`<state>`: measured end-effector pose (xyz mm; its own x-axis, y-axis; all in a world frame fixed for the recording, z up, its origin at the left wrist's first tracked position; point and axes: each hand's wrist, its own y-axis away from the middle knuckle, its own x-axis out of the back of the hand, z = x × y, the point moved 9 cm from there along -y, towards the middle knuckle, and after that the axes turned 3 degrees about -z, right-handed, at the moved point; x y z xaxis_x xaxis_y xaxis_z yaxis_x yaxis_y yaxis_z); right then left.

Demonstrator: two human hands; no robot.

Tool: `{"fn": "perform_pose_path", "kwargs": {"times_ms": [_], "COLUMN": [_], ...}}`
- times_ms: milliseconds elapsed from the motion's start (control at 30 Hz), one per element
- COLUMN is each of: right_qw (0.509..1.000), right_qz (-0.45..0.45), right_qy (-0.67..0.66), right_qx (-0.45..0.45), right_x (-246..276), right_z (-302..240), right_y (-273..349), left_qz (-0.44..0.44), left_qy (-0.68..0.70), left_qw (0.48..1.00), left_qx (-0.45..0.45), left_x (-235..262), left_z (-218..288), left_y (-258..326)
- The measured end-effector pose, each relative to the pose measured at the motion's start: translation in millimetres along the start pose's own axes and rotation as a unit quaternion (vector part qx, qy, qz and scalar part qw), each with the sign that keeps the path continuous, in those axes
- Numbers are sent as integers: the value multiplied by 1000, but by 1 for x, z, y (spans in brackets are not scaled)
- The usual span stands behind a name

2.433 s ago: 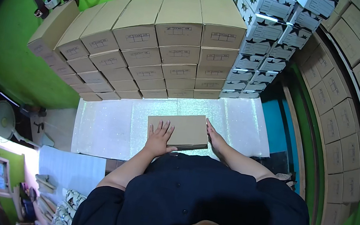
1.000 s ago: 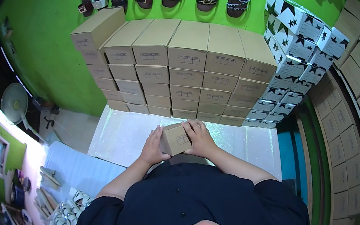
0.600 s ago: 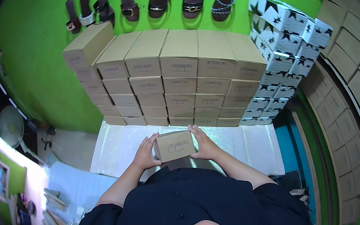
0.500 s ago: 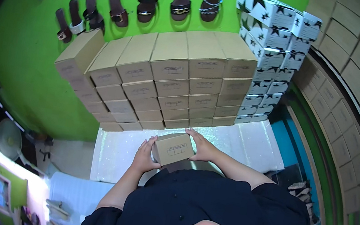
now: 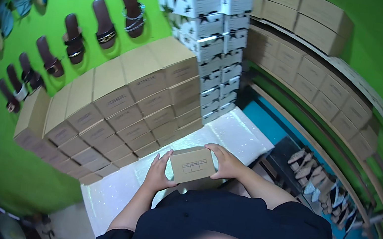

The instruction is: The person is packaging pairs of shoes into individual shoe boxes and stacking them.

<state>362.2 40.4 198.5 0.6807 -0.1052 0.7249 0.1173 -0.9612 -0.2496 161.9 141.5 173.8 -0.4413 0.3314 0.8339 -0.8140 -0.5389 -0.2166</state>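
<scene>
I hold a plain brown cardboard shoe box in front of my chest, its labelled end face turned toward me. My left hand grips its left side and my right hand wraps over its right end. Just beyond the box stands a wall of stacked brown shoe boxes, several rows high, on a white floor sheet. Neither hand touches that stack.
A taller stack of white boxes with black star print rises right of the brown ones. More brown boxes line shelves along the right green wall. Sandals hang on the left green wall; more footwear lies on the blue floor.
The box lay flat on the white sheet under both hands; I have lifted it to chest height and turned its end face up. My view has swung, shifting the stacks leftward.
</scene>
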Motion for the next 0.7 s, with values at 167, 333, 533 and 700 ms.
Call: {"fn": "perform_pose_path", "kwargs": {"times_ms": [167, 333, 533, 700], "right_qw": [989, 951, 899, 880], "right_qz": [104, 212, 301, 322], "right_qy": [100, 219, 318, 346], "right_qx": [28, 51, -1, -44], "right_x": [81, 169, 272, 336], "right_z": [-16, -40, -81, -124], "right_y": [69, 167, 305, 414], "left_qz": [19, 57, 77, 85], "left_qy": [-9, -20, 2, -8], "left_qw": [993, 978, 975, 971], "left_qx": [-120, -198, -206, -222], "left_x": [-14, -32, -72, -110], "left_z": [71, 135, 197, 268], "left_y": [-42, -58, -69, -75]}}
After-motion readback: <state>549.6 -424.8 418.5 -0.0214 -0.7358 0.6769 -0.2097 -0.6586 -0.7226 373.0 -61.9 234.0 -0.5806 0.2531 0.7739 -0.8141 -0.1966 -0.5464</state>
